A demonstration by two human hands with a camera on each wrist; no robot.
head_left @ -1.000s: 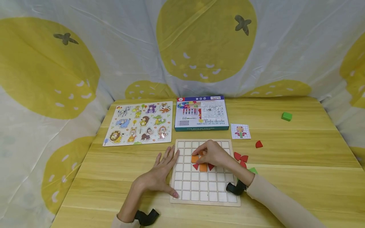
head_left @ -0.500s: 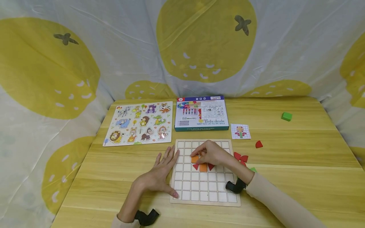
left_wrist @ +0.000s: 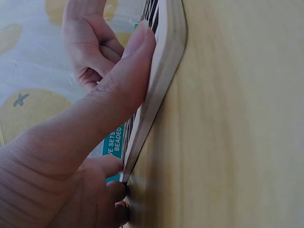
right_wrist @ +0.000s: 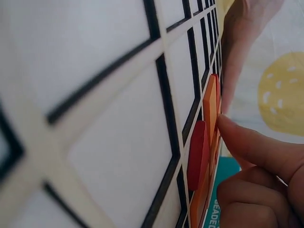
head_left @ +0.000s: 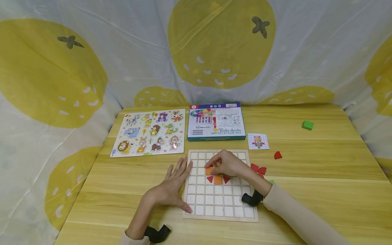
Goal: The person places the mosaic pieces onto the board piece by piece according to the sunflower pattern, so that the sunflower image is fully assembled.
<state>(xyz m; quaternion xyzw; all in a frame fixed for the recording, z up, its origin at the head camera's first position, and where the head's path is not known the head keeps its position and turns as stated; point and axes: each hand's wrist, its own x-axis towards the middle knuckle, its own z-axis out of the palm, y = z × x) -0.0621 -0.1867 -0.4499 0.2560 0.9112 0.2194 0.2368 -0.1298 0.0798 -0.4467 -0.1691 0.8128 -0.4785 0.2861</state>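
R sleeve (head_left: 297, 214): edged slightly L vs. 0.5 s ago; tile barely shifted.
R grip (head_left: 228, 165): thumb + index clamped lightly on orange tile (head_left: 209, 170).
Orange tile: on grid board (head_left: 220, 218), 3rd col. from L, 3rd row down; full seating n/c.
L grip (head_left: 171, 189): fingers spread apart, at board's L edge.
Tile step (judged): aligning piece in cell.
Next tile move (judged): calls for pressing flat, releasing, checking vs. pattern card (head_left: 258, 141).
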